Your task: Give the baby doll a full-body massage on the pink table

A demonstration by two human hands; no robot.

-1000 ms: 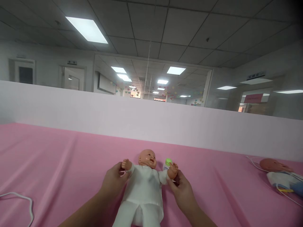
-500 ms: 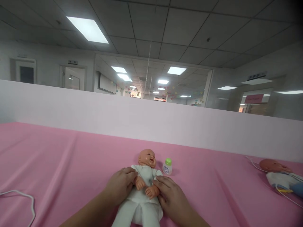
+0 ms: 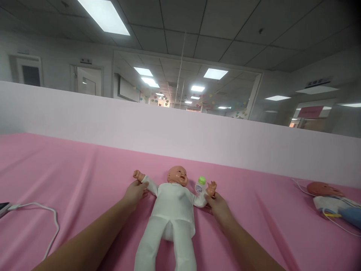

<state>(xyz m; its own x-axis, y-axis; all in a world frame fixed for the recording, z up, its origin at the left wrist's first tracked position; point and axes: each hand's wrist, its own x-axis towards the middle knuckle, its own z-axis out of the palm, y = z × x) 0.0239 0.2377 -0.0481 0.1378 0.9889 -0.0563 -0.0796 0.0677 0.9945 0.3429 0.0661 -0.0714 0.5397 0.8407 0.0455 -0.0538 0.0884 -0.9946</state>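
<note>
A baby doll point(image 3: 173, 203) in a white suit lies on its back on the pink sheet, its head toward the white partition. Both its arms are spread out to the sides. My left hand point(image 3: 136, 194) grips the doll's arm on the left side by the sleeve near the wrist. On the other side, my right hand point(image 3: 219, 209) pinches the cuff of the other sleeve, just below the doll's raised hand. A small clear bottle with a green cap point(image 3: 200, 184) stands beside that arm, partly hidden by it.
At the right, a second doll point(image 3: 335, 203) in white and blue lies with a thin tube or cord around it. A white cable point(image 3: 52, 210) runs to a dark device point(image 3: 4, 209) at the left edge. The white partition point(image 3: 158, 124) borders the pink sheet point(image 3: 93, 177) at the back.
Both hands have moved apart, drawing the doll's arms from its belly out to the sides. The view has tipped down, showing more of the doll's legs.
</note>
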